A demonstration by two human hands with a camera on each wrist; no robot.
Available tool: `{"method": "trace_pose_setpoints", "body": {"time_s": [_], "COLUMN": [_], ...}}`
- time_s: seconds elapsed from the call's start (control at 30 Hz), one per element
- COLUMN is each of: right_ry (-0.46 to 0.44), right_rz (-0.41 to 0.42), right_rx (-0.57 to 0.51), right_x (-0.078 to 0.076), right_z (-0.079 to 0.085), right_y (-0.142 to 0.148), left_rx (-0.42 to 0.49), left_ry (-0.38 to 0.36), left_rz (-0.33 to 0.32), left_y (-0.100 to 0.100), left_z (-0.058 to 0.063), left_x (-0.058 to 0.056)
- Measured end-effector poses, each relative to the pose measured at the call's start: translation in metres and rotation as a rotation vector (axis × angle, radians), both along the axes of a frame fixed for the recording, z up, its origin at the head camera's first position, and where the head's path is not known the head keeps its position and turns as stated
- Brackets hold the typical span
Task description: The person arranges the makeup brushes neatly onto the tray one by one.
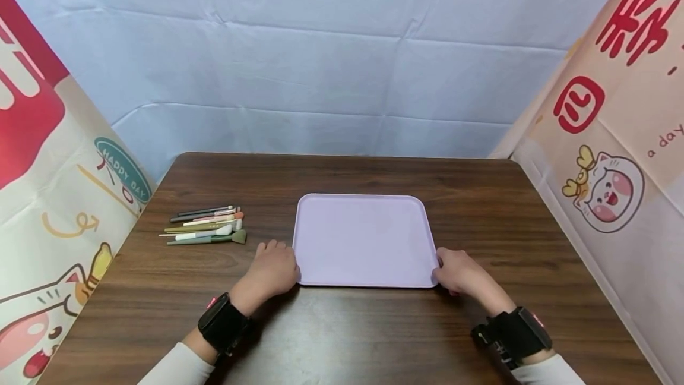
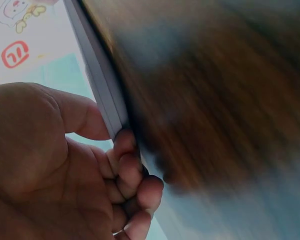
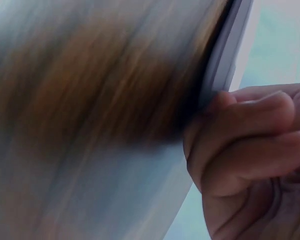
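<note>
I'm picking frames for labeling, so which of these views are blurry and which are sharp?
Head view: sharp and evenly lit, tray and brushes crisp. Left wrist view: table smeared by blur, fingers fairly clear. Right wrist view: heavily streaked, only the fingers readable.

Person, two bare hands: left hand point(image 1: 274, 269), right hand point(image 1: 461, 272), no gloves or rings visible. Each wrist carries a bulky black strap-mounted unit, left wrist unit point(image 1: 223, 322) and right wrist unit point(image 1: 514, 334), each with a small pinkish-red spot at its edge. White long sleeves, left sleeve point(image 1: 179, 367) and right sleeve point(image 1: 550, 371), end just behind the straps.
</note>
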State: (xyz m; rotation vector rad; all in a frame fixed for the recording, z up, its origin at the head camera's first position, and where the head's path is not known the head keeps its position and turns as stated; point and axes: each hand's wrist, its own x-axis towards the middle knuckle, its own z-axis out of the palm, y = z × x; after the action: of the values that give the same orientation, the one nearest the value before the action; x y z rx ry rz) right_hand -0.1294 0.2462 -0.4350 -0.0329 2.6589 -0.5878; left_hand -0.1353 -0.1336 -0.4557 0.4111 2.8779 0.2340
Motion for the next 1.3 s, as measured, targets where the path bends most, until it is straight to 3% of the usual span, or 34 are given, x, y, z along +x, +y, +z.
{"method": "trace_pose_setpoints", "body": {"time_s": [0.33,0.8,1.1,1.3], "right_ry": [-0.011,-0.046,-0.046,-0.063], "right_rz": [0.014,-0.016,-0.01,-0.002], "right_rx": [-0.072,-0.168,-0.206,-0.196], "right_x": [0.004,0.008,0.005,0.007], "right_z": [-0.004,-0.01,-0.013,-0.012], "right_y": [-0.014,-0.021,-0.017,-0.018], "left_rx": [0.005,-0.024,-0.029,-0.021], "left_ry": [-0.01,0.005,0.036,0.09], "left_rz": [0.012,0.031,0.049,0.075], "left_y": [-0.017,-0.025,-0.028,-0.04], "left_z": [0.004,0.006,0.007,0.01], "left_x": [0.007,0.015,0.017,0.022]}}
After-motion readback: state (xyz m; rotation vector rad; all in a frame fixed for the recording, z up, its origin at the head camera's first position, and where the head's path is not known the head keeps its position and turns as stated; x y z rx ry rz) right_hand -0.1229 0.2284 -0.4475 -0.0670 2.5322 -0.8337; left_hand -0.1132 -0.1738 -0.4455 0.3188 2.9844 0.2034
